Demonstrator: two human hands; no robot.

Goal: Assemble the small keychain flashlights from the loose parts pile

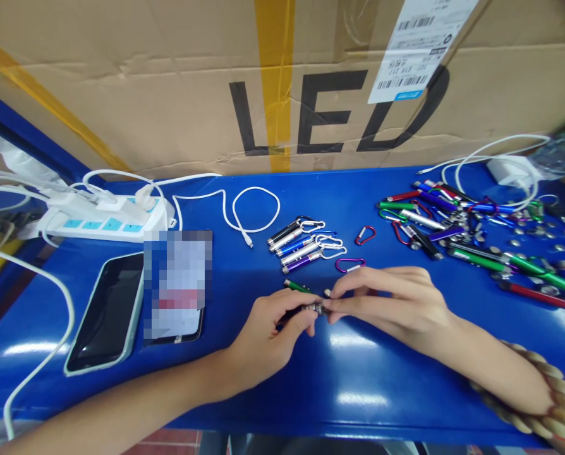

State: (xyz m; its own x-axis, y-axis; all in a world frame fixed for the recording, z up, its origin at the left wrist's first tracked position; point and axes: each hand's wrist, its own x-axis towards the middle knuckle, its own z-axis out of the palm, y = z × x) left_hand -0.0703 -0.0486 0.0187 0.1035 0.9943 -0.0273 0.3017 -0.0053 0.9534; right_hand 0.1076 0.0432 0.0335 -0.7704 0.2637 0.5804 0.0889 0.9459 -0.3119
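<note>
My left hand is closed round a small keychain flashlight just above the blue table. My right hand pinches the flashlight's silver end, so both hands meet at it. A green flashlight lies just behind my left fingers. A row of several finished flashlights with carabiner clips lies behind the hands. A purple carabiner rests by my right fingers and a red carabiner lies farther back.
A pile of coloured flashlights and small button cells covers the right side. Two phones lie at the left, beside a white power strip with cables. A large cardboard box stands behind.
</note>
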